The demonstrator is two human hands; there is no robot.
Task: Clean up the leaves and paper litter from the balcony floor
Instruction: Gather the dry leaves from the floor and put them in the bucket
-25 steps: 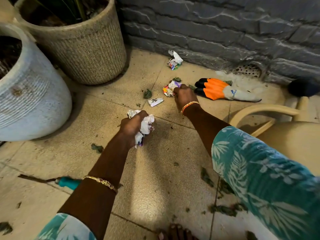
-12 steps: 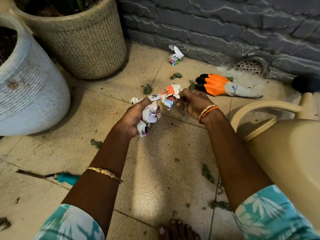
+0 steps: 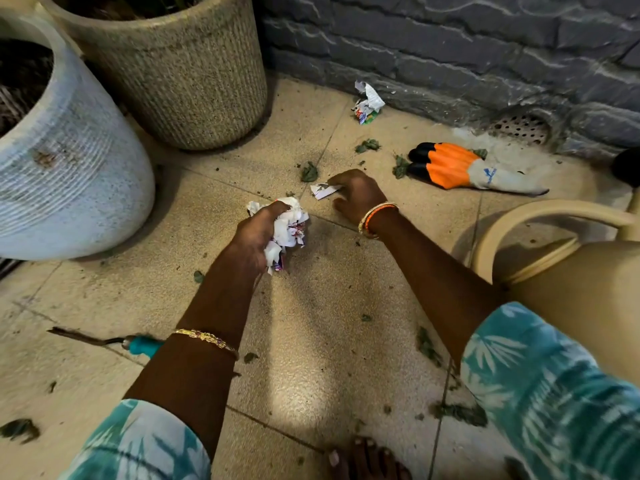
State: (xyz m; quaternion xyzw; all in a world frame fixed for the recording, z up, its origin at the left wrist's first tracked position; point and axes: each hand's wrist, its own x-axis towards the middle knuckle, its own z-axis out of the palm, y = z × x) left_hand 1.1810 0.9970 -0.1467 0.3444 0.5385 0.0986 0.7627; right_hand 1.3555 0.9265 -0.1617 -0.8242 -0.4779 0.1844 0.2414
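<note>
On floor tile [image 3: 311,341], right hand [image 3: 356,199] on paper scrap [image 3: 323,191]

Beige tiled floor [image 3: 329,341], gritty with dirt, carries a white ribbed pot [image 3: 69,174] and a woven beige pot [image 3: 187,71], a crumpled wrapper [image 3: 367,103] by the wall, a paper scrap [image 3: 322,191], an orange-and-grey glove [image 3: 464,168], a teal-handled tool [image 3: 138,344], a cream watering can [image 3: 571,289] and scattered leaf bits [image 3: 309,172]

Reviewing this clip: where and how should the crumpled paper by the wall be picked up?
Pinch the crumpled paper by its upright white peak, coming from above and the floor side: the stone wall blocks the far side, and the raised folds look easy to pinch.
</note>
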